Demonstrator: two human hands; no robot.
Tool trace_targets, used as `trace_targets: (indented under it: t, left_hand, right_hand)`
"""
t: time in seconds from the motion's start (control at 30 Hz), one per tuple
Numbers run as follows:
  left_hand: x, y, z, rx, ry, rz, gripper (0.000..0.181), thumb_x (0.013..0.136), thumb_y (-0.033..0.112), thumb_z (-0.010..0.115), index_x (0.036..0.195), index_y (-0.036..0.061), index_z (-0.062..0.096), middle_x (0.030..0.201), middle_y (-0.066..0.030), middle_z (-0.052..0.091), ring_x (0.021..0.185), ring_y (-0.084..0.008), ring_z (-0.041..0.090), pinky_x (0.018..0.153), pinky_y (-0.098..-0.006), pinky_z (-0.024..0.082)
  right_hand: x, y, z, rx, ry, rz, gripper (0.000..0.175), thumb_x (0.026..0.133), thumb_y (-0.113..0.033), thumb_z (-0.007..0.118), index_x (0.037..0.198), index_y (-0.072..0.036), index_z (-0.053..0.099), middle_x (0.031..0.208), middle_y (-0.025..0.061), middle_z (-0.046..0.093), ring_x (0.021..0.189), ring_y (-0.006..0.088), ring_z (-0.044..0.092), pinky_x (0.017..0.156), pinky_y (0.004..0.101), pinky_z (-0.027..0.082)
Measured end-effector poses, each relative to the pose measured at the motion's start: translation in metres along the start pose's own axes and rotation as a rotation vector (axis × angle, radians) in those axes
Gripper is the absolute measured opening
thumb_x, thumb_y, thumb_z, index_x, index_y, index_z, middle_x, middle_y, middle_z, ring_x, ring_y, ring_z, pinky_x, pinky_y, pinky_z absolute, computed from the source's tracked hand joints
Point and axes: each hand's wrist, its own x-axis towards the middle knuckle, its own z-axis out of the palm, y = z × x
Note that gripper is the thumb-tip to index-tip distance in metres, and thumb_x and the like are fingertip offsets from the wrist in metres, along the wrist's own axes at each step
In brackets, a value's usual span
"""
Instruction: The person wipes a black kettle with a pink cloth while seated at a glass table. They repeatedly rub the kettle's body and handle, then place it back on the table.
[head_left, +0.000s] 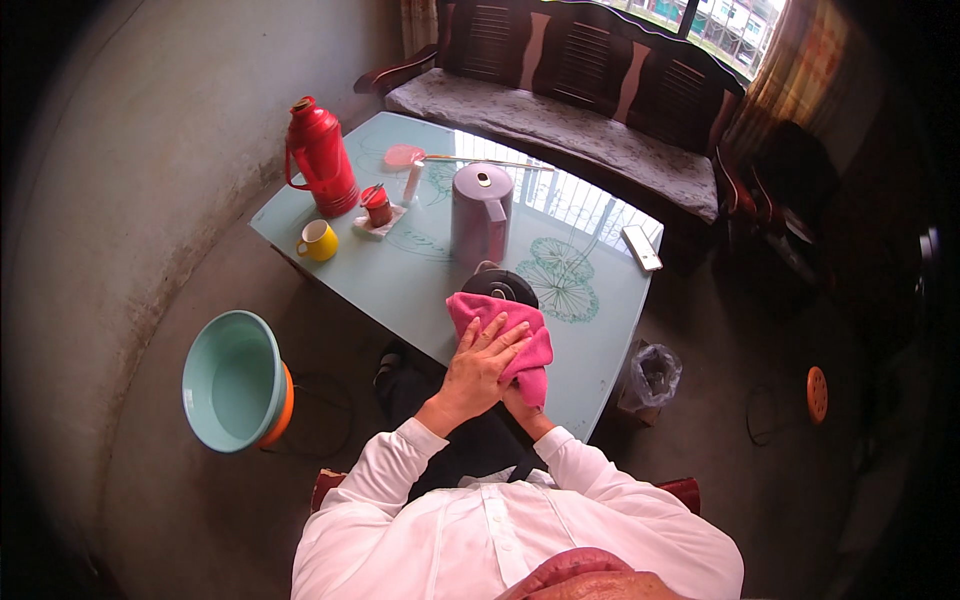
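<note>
A black round kettle base (504, 285) with a ring-shaped connector lies near the front of the glass-topped table (405, 300). A pink cloth (536, 367) covers its near part. My left hand (480, 371) rests on the cloth with its fingers spread, pressing it against the base. Under the cloth's hanging end, my right hand (517, 405) is mostly hidden, so its fingers cannot be made out. Just beyond the base stands a mauve electric kettle (472, 217), upright with its handle towards me.
Left on the table are a red thermos flask (322, 161), a yellow mug (320, 241) and a red-lidded jar (377, 208). A fly swatter (405, 155) lies behind; a phone (641, 249) lies right. A green basin (240, 382) and a lined bin (652, 379) flank the table.
</note>
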Motion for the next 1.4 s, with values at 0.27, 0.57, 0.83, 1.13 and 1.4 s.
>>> trace_targets:
  t: [0.27, 0.57, 0.83, 1.13, 1.4]
  left_hand:
    - [0.062, -0.054, 0.012, 0.064, -0.031, -0.134, 0.062, 0.088, 0.023, 0.068, 0.148, 0.0209, 0.049, 0.156, -0.0018, 0.044, 0.146, -0.0324, 0.035, 0.12, -0.0569, 0.02]
    - [0.079, -0.047, 0.023, 0.056, -0.087, -0.097, 0.062, 0.086, 0.021, 0.065, 0.147, 0.0245, 0.051, 0.154, -0.0032, 0.047, 0.147, -0.0312, 0.034, 0.121, -0.0567, 0.017]
    - [-0.004, 0.013, 0.005, -0.019, 0.06, -0.132, 0.064, 0.083, 0.015, 0.064, 0.146, 0.0215, 0.053, 0.155, -0.0039, 0.044, 0.149, -0.0316, 0.03, 0.121, -0.0583, 0.014]
    - [0.059, -0.073, 0.026, -0.087, 0.225, -0.391, 0.055, 0.089, 0.018, 0.059, 0.143, 0.0178, 0.054, 0.153, -0.0087, 0.047, 0.141, -0.0355, 0.041, 0.119, -0.0537, 0.025]
    - [0.014, -0.084, 0.064, -1.866, 0.886, -0.929, 0.043, 0.102, 0.031, 0.046, 0.133, 0.0022, 0.054, 0.129, -0.0126, 0.062, 0.113, -0.0278, 0.063, 0.099, -0.0419, 0.051]
  right_hand:
    - [0.012, -0.006, -0.002, 0.152, 0.085, 0.272, 0.019, 0.078, -0.002, 0.071, 0.096, 0.002, 0.066, 0.081, 0.0116, 0.065, 0.076, 0.0186, 0.063, 0.072, 0.0349, 0.051]
    - [0.013, -0.009, -0.002, 0.082, 0.129, 0.116, 0.003, 0.081, -0.001, 0.069, 0.082, 0.0, 0.066, 0.065, 0.0008, 0.06, 0.059, 0.0104, 0.052, 0.054, 0.0314, 0.042]
    - [0.008, -0.013, -0.001, 0.142, 0.137, 0.066, 0.067, 0.079, -0.011, 0.081, 0.137, -0.002, 0.049, 0.136, 0.0136, 0.057, 0.125, 0.0261, 0.057, 0.103, 0.0395, 0.047]
    - [0.012, -0.007, -0.004, 0.132, 0.107, 0.267, 0.013, 0.076, -0.002, 0.07, 0.087, 0.003, 0.065, 0.067, 0.0103, 0.058, 0.063, 0.0122, 0.051, 0.059, 0.0346, 0.046]
    - [0.014, -0.014, -0.004, 0.16, 0.105, 0.253, 0.013, 0.076, -0.001, 0.068, 0.088, 0.003, 0.064, 0.071, 0.012, 0.062, 0.063, 0.0166, 0.055, 0.062, 0.0346, 0.048]
